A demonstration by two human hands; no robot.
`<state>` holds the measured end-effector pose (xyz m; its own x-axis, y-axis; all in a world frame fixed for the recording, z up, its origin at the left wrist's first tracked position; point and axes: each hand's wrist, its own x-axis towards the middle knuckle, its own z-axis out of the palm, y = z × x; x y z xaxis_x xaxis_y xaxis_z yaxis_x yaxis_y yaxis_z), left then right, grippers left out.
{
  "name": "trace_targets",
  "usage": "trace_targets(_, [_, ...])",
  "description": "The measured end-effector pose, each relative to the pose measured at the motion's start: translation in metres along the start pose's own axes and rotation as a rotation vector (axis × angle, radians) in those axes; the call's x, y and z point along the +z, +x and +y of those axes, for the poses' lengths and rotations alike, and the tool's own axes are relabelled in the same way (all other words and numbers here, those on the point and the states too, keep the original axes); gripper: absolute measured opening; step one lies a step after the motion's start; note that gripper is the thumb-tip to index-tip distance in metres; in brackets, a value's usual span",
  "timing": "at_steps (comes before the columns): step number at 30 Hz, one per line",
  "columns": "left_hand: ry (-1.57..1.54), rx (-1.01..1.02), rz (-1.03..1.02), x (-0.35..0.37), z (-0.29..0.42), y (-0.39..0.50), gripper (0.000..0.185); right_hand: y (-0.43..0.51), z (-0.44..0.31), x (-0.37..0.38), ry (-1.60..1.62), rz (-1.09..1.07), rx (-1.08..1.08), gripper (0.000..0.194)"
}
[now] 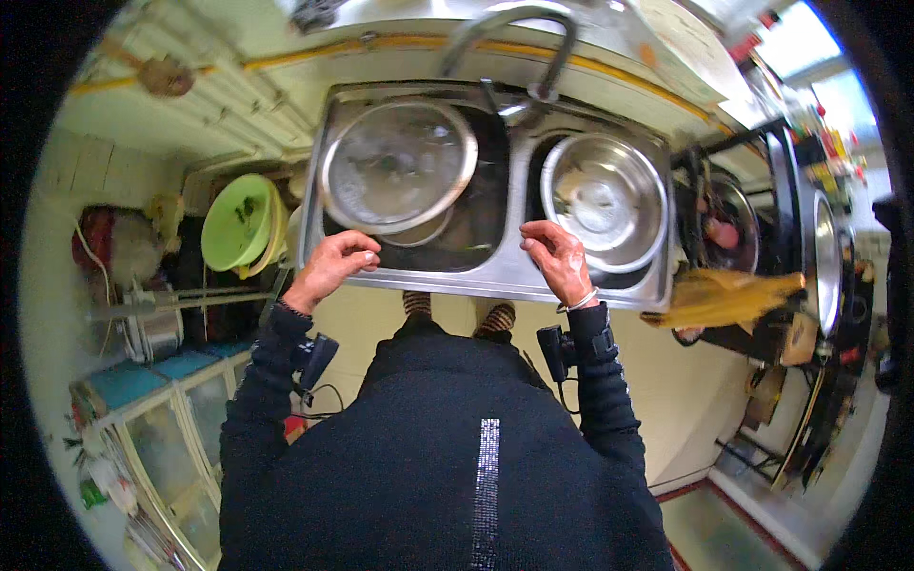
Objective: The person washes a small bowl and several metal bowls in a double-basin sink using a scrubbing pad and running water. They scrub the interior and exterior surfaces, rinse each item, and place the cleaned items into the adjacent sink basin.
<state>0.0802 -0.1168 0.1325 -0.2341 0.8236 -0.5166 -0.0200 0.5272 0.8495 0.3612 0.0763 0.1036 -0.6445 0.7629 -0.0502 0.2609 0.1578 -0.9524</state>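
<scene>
My left hand hovers by the front left rim of a double stainless steel sink, fingers loosely curled and holding nothing. Nearest to it is a wide metal basin in the left bowl, tilted and holding cloudy water. Part of another round vessel shows beneath it. My right hand, wet and with a bracelet at the wrist, is over the front of the sink near the divider. It too holds nothing. Beside it, a steel pot stands in the right bowl with some green scraps inside.
A curved faucet rises behind the sink's divider. Left of the sink, a green plastic basin holds dark scraps. To the right are a yellow-brown cloth or bag and a pan. A glass-fronted cabinet stands at lower left.
</scene>
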Motion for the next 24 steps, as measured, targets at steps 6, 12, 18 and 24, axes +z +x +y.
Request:
trace_targets(6, [-0.193, -0.098, 0.037, -0.04, -0.061, 0.015, 0.031, 0.053, -0.014, 0.096, -0.274, -0.135, -0.226, 0.025])
trace_targets(12, [-0.311, -0.146, 0.016, -0.053, -0.075, 0.029, 0.037, 0.05, 0.007, 0.081, -0.352, 0.251, -0.164, 0.021])
trace_targets(18, [-0.302, -0.222, -0.081, -0.051, -0.072, 0.04, 0.028, 0.001, 0.059, -0.045, -1.139, 1.079, 0.472, 0.055])
trace_targets(24, [-0.15, -0.294, -0.154, -0.029, -0.054, 0.049, 0.021, -0.018, 0.138, -0.107, 0.442, 0.889, 0.882, 0.035])
